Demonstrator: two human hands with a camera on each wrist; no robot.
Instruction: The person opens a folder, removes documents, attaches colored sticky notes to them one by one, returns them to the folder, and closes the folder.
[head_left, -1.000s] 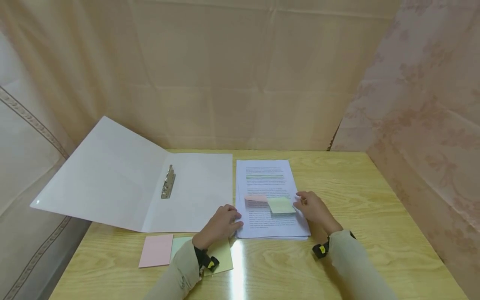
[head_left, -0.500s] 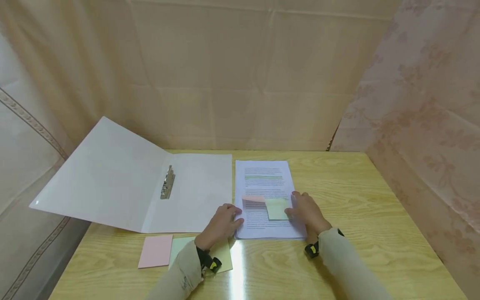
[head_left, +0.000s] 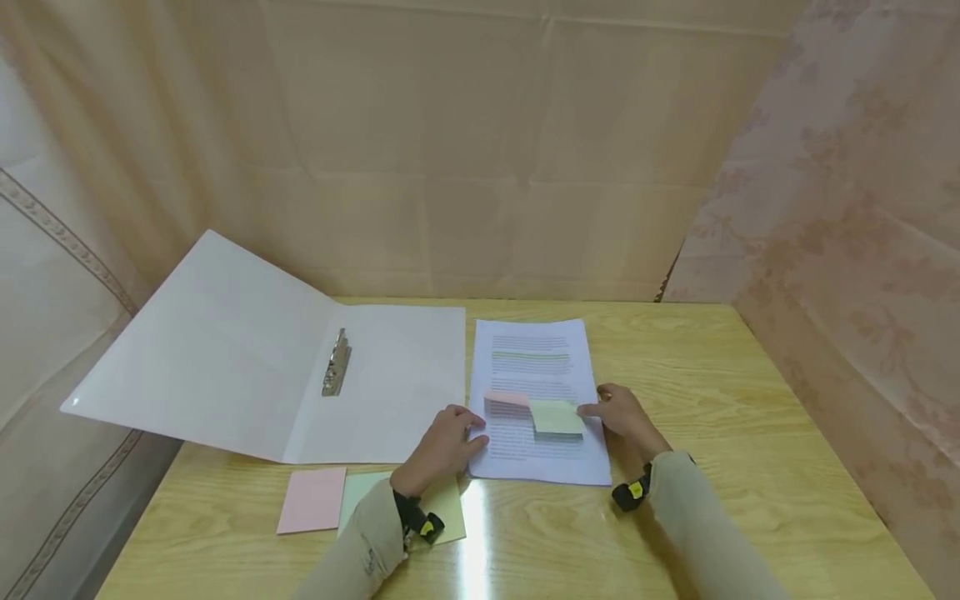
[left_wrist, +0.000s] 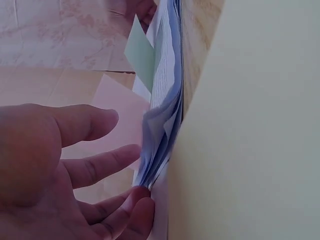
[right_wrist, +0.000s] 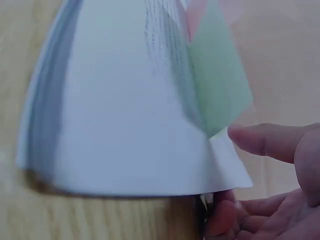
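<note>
A stack of printed paper lies right of the white folder, its top page bearing green highlighted lines. A pink sticky note and a green sticky note stand up from that page. My left hand touches the stack's left edge; in the left wrist view several fingertips meet the bent sheet edges while the thumb stays apart. At the right edge, my right hand holds the sheets, thumb beside the green note's corner and fingers curled at the paper's edge.
A white folder lies spread on the left, its cover raised, with a metal clip near the spine. In front are pads of pink notes, green notes and yellow notes, partly under my left arm. Curtains border the wooden table.
My right hand moved left onto the page, then slightly back right to the edge. The green note shifted and the lower sheets no longer stick out. My left hand stayed at the left edge.
</note>
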